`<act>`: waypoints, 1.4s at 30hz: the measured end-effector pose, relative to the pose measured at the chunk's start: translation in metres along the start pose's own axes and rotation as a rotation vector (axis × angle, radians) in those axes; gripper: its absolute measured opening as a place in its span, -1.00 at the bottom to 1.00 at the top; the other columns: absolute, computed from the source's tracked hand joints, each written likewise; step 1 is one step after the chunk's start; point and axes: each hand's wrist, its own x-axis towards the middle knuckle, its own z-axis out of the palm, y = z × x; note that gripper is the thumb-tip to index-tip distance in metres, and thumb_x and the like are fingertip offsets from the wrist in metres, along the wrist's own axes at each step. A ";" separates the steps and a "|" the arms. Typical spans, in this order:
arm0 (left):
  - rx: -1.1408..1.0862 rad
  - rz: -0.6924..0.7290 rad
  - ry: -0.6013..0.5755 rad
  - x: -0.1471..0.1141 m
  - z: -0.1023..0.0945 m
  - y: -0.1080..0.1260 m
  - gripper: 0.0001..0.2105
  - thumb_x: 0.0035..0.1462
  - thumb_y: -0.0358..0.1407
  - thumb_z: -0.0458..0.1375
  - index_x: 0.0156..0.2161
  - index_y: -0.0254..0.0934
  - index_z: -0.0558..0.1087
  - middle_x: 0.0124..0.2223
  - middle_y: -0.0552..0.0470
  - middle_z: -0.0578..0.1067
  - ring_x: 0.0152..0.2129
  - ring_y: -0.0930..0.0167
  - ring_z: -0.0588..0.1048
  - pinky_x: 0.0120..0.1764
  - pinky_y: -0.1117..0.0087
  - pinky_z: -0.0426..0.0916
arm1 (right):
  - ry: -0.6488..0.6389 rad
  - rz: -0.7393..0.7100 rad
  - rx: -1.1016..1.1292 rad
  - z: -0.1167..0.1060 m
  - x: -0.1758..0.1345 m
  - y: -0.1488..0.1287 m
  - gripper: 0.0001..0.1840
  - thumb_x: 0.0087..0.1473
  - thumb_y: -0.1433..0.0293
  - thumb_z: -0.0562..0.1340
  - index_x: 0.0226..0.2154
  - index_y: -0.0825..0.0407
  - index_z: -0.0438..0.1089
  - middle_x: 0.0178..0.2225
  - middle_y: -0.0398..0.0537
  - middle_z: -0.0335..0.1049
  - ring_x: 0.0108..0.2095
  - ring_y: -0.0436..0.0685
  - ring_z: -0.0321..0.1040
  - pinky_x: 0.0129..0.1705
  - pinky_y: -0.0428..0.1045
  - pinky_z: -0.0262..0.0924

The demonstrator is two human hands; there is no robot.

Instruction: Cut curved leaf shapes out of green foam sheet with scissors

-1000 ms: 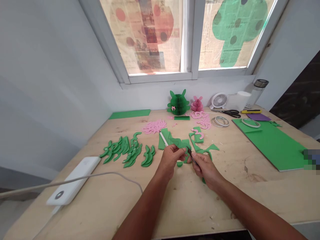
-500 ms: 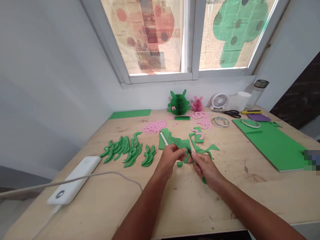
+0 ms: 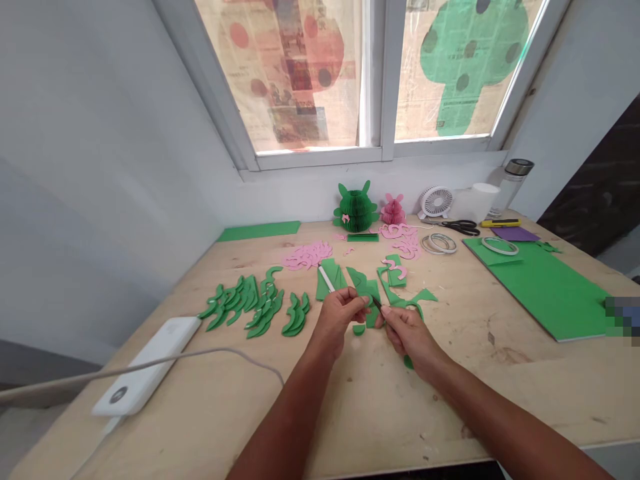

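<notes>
My left hand [image 3: 344,312] pinches a small piece of green paper [image 3: 369,300] between thumb and fingers. My right hand [image 3: 406,328] is closed on a pair of scissors, whose dark blades [image 3: 377,303] meet the paper's edge; the handles are hidden in my fingers. Under and behind my hands lie green paper scraps [image 3: 356,279], partly covered. A white pen [image 3: 327,278] rests on a green sheet just beyond my left hand. Curved green offcuts [image 3: 393,293] and a pink curved piece [image 3: 397,269] lie beyond my right hand.
Stacks of curved green cut-outs [image 3: 265,313] and a pink pile [image 3: 307,255] lie left. A white power bank [image 3: 150,363] with a cable sits at far left. Tape rolls [image 3: 440,244], black scissors [image 3: 463,227] and a large green sheet [image 3: 545,293] lie right. Paper figures [image 3: 355,210] stand behind.
The green paper in my left hand has turned and shows a smaller part beside the blades. My hands stay in nearly the same place; the view has shifted slightly.
</notes>
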 end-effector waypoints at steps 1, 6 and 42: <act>-0.010 0.000 0.007 0.000 0.000 0.000 -0.76 -0.29 -0.27 0.28 -0.60 -0.28 0.28 -0.64 0.07 0.43 -0.72 0.53 0.29 -0.58 0.48 0.18 | 0.002 0.001 0.001 0.000 0.000 0.000 -0.51 -0.04 -0.02 0.14 -0.54 0.09 0.32 -0.82 -0.36 -0.10 -0.77 -0.13 -0.28 -0.74 -0.15 -0.34; -0.025 0.012 0.026 0.000 0.001 -0.003 -0.76 -0.29 -0.26 0.29 -0.58 -0.29 0.29 -0.63 0.06 0.44 -0.72 0.53 0.30 -0.58 0.48 0.19 | 0.008 0.013 0.015 0.001 0.001 0.000 -0.52 -0.05 -0.02 0.15 -0.56 0.08 0.30 -0.82 -0.36 -0.11 -0.77 -0.13 -0.28 -0.74 -0.14 -0.36; -0.006 -0.017 -0.032 -0.002 0.001 0.000 -0.78 -0.27 -0.29 0.26 -0.65 -0.29 0.27 -0.65 0.07 0.42 -0.73 0.55 0.27 -0.58 0.47 0.17 | 0.014 -0.040 -0.041 0.003 0.000 -0.001 -0.51 -0.03 -0.03 0.13 -0.57 0.08 0.30 -0.81 -0.35 -0.11 -0.76 -0.12 -0.26 -0.74 -0.15 -0.32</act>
